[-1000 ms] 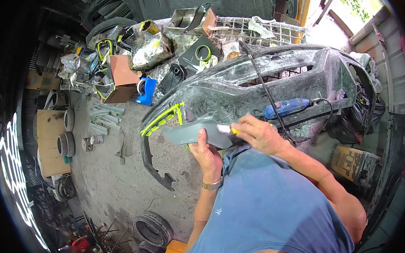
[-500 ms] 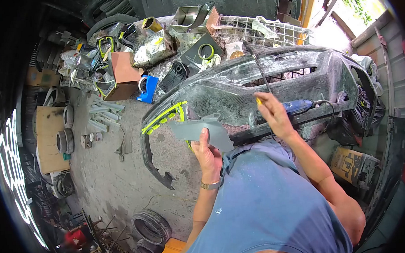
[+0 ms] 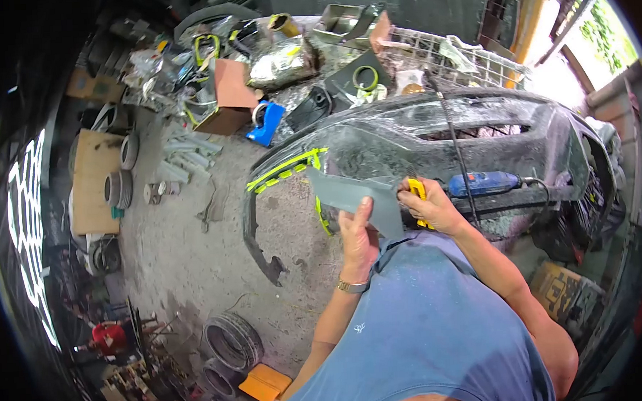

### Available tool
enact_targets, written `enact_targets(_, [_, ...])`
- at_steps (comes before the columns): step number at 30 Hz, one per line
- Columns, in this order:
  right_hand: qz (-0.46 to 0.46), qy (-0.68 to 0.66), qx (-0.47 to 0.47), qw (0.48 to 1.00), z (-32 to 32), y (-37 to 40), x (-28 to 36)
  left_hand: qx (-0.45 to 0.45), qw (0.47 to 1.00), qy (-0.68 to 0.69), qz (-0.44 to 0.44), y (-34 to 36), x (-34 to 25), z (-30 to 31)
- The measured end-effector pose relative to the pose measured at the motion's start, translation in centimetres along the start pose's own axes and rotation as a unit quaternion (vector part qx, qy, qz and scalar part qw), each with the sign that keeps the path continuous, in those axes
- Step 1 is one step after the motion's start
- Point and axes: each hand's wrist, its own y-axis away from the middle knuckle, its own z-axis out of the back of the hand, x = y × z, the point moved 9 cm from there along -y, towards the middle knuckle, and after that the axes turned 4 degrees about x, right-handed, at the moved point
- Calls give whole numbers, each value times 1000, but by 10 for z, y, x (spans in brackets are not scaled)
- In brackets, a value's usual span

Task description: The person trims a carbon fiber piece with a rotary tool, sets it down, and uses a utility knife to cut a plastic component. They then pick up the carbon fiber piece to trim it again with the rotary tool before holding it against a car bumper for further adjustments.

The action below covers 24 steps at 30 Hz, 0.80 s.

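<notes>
Grey sheet [image 3: 346, 193] pinched in yr L grip [image 3: 357, 243]; prob light, stiffish, bit slick, best held nr lower edge. Yr R grip [image 3: 434, 210], just beside it, clasps yellow tool [image 3: 418, 188].

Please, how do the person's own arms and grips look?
The left arm and right arm are bare, the blue top appearing sleeveless. A metallic-looking wristband is on the left arm. The left grip and right grip are ungloved.

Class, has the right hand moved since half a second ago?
Yes: judged against the blue tool, the right hand has moved left in the picture, closer to the grey sheet.
</notes>
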Motion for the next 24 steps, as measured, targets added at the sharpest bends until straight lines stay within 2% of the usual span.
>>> enact_targets(1, [0, 1, 10, 1000, 1, 1, -4, 17, 1000, -18, 1, 0, 1, -2])
enact_targets(3, [5, -112, -73, 991, 22, 5, -11, 33, 998, -59, -13, 1, 1, -5])
enact_targets(4, [39, -135, -91, 986, 30, 5, -7, 31, 998, -59, -20, 2, 1, -5])
enact_targets(7, [73, -134, -98, 984, 55, 10, -6, 56, 985, -151, -63, 3, -4, -10])
enact_targets(10, [57, -70, -127, 988, 66, 16, 1, 82, 979, -179, -59, 1, 1, -8])
enact_targets(12, [31, 46, -139, 989, 53, 25, 17, 86, 979, -183, -38, -7, 11, 2])
enact_targets(13, [34, 40, -112, 992, 43, 25, 23, 96, 936, -289, -175, -7, -11, -11])
enact_targets(14, [34, 40, -121, 991, 41, 25, 27, 104, 865, -383, -306, 1, -28, -24])
enact_targets(15, [-15, 9, -68, 998, 31, 22, 21, 108, 756, -520, -382, 4, -37, -27])
enact_targets(18, [-107, -87, 46, 989, 5, 18, 3, 127, 581, -657, -463, 8, -41, -42])
enact_targets(20, [-123, -89, 64, 986, -6, 13, -1, 157, 510, -701, -473, 7, -33, -46])
enact_targets(22, [-118, -42, 63, 990, -9, 9, -4, 169, 474, -714, -486, 7, -27, -50])
enact_targets(24, [-102, -31, 52, 993, -4, 1, -6, 142, 441, -747, -476, 2, -27, -48])
